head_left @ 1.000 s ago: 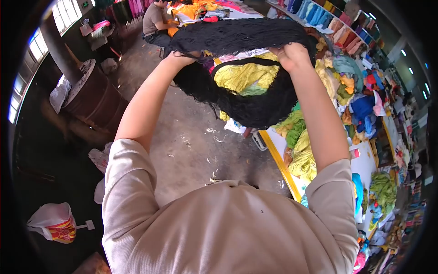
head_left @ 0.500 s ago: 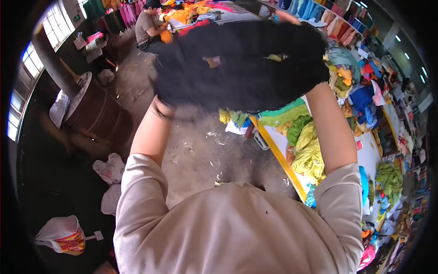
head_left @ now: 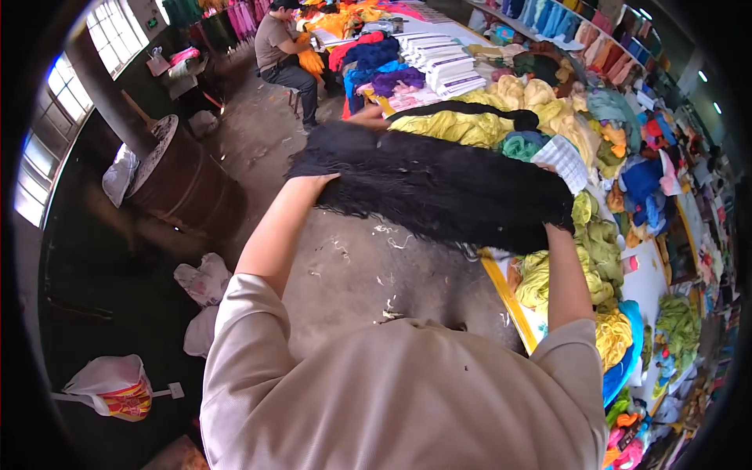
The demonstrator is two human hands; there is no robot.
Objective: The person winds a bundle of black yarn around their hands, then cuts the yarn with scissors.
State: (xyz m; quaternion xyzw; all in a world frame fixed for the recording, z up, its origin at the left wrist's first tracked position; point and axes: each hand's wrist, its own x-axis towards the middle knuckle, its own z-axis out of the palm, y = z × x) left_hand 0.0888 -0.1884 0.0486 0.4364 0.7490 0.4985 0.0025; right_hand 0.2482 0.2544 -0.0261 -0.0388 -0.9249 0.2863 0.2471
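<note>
A wide hank of black yarn (head_left: 439, 180) stretches in front of me between my two hands, loose strands hanging from its lower edge. My left hand (head_left: 319, 182) grips its left end, with the thumb on the near side and the rest mostly covered by yarn. Bare skin, apparently fingers, shows past the hank's far edge. At the right end, my right hand (head_left: 556, 230) goes into the yarn and its fingers are largely hidden. Behind the hank, a narrower black strand lies over yellow-green yarn (head_left: 450, 128).
A long table with a yellow edge (head_left: 507, 301) runs along my right, heaped with coloured yarn. White stacks (head_left: 442, 63) stand farther back. A seated person (head_left: 286, 51) handles orange yarn. At left are a rusty drum (head_left: 188, 176) with a pipe and several bags.
The black hank has come down from high in front of me and is stretched lengthwise, uncovering the table behind. Both hands have lowered with it, and my view has shifted slightly.
</note>
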